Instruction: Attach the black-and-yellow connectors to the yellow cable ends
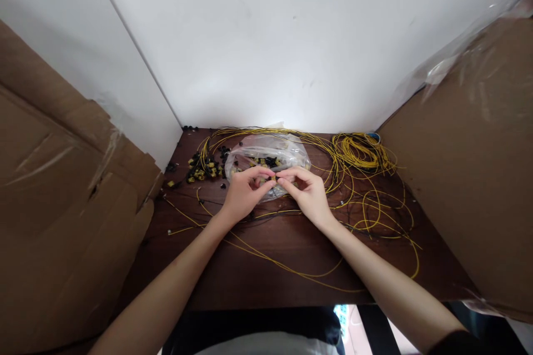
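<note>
Pinching a small yellow-and-black piece (274, 178) between thumb and fingertips of the left hand (242, 194) and the right hand (309, 194); too small and too covered to tell its exact shape. Holding it over the near part of a clear plastic bag (300, 150), above yellow and black pieces inside. Left of the bag, lying in a heap: yellow-and-black connectors (210, 169). Arching from there behind the bag toward the right: a bundle of yellow and black wires (266, 131), near a yellow coil (360, 152). Spreading loosely nearer the front edge of the dark brown table (266, 288), partly beneath the forearms: yellow wires (287, 268). Standing at either side: left cardboard (62, 205) and right cardboard (470, 150).
</note>
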A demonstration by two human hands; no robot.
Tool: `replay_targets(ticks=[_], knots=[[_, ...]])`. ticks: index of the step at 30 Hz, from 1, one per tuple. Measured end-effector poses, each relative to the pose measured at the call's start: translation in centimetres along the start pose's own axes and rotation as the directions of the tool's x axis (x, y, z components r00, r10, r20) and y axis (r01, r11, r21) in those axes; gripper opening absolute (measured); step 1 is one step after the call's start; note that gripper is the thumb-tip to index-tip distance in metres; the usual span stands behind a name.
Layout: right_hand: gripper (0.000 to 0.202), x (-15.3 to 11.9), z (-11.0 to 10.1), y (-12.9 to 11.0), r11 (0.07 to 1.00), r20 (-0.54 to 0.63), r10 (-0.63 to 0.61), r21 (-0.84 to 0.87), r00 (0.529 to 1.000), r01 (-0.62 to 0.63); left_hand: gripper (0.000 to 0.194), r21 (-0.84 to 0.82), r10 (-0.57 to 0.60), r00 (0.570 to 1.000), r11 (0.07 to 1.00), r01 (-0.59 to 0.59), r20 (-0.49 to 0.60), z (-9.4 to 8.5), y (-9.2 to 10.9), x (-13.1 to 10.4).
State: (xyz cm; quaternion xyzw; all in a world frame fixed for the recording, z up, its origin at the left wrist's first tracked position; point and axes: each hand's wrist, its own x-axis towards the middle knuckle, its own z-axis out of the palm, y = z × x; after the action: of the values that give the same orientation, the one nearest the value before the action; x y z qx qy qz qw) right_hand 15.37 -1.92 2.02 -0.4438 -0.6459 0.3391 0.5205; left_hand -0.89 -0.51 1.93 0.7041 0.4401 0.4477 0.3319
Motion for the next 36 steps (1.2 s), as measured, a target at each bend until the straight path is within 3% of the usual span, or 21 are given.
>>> replay_targets(ticks=[6, 36], knots=[[0.012, 0.03, -0.14, 0.06, 0.997, 0.022, -0.059, -0.054, 0.998, 0.06, 0.011, 0.052, 0.056, 0.998, 0.997, -0.056, -0.001, -0.14, 0.36, -0.07], [0.008, -0.14, -0.22, -0.26, 0.985, 0.033, -0.059, -0.16, 0.998, 0.064, 0.014, 0.028, 0.022, 0.999, 0.999, -0.023, 0.039, -0.12, -0.14, -0.07]])
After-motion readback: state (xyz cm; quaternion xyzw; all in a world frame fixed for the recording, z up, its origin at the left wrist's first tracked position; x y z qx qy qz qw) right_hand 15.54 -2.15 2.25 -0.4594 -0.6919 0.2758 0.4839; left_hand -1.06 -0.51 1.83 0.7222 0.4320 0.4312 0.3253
